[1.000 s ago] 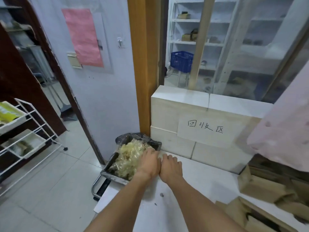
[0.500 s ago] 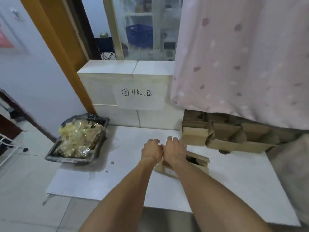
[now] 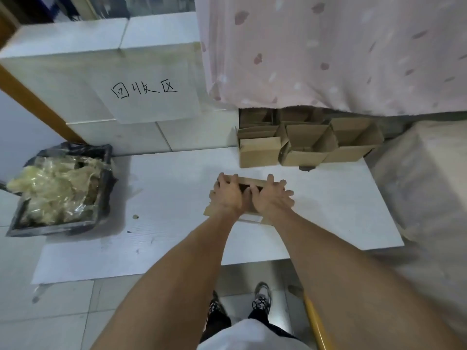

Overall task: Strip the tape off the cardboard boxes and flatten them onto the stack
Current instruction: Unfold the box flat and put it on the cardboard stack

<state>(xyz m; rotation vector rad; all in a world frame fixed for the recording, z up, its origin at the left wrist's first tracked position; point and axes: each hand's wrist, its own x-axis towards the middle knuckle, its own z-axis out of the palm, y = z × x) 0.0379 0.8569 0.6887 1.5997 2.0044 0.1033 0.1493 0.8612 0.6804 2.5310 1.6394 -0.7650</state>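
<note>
Both hands rest side by side on a small cardboard box [image 3: 242,192] that lies near the middle of a white board [image 3: 164,198] on the floor. The left hand [image 3: 228,197] covers the box's left end, its fingers curled over the far edge. The right hand [image 3: 271,198] lies on the right end with fingers spread and bent over the far rim. A dark opening shows between the two hands, so the box appears partly collapsed, not yet flat.

Risks, as judged from this pose: the board looks smooth, so a downward push could slide the box away from the person instead of folding it. Uneven pressure from one hand could skew the panels and crease them off the folds. Fingertips hooked over the far edge could be pinched as the walls close. Whether any tape remains on the box cannot be told; leftover tape would resist the fold.

Surroundings: beyond the box, at the far right of the board, open cardboard boxes [image 3: 303,142] sit against the wall under a pink spotted curtain [image 3: 328,51]. At far left, a dark bin [image 3: 60,190] holds crumpled clear tape. A tiled ledge [image 3: 75,41] bears a handwritten paper sign [image 3: 144,90]. Grey floor tiles [image 3: 50,311] lie nearest, and a yellow pole [image 3: 317,327] crosses the near right.
</note>
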